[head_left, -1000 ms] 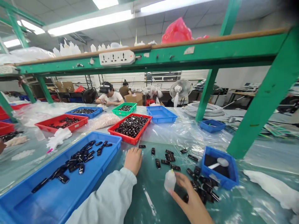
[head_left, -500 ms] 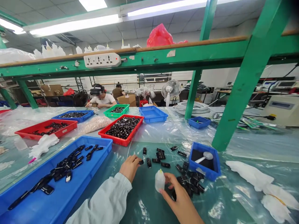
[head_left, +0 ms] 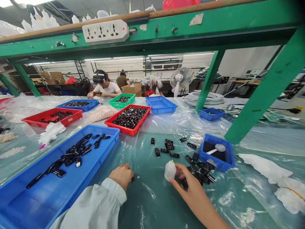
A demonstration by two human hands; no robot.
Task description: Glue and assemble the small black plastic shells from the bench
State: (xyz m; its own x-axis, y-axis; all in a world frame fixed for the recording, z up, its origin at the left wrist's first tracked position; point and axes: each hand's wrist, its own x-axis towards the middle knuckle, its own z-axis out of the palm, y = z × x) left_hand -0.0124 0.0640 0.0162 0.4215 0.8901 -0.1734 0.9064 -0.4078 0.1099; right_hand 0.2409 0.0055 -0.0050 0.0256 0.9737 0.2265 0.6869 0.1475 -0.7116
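My left hand (head_left: 122, 176) is closed just right of the long blue tray (head_left: 105, 159), its fingers curled round a small black plastic piece (head_left: 132, 179); most of that piece is hidden. Between the thumb and fingers of my right hand (head_left: 184, 178) is a translucent white squeeze bottle (head_left: 170, 171) with a yellowish tip, held roughly upright. Loose black pieces (head_left: 175, 155) lie on the green table cover beyond both hands. A denser heap of black pieces (head_left: 204, 174) sits right beside my right hand. More black pieces (head_left: 69, 156) lie inside the long blue tray.
A small blue bin (head_left: 230, 156) holds black material and a white spoon (head_left: 219, 148). Behind stand a red tray (head_left: 130, 131) full of black pieces and a blue tray (head_left: 162, 109). A green post (head_left: 259, 92) rises at right; white cloths (head_left: 264, 165) lie near it. A co-worker (head_left: 107, 86) sits opposite.
My left hand has drawn back toward me and left, away from the loose pieces, with the black piece. The right hand still holds the squeeze bottle. The camera view has tilted down.
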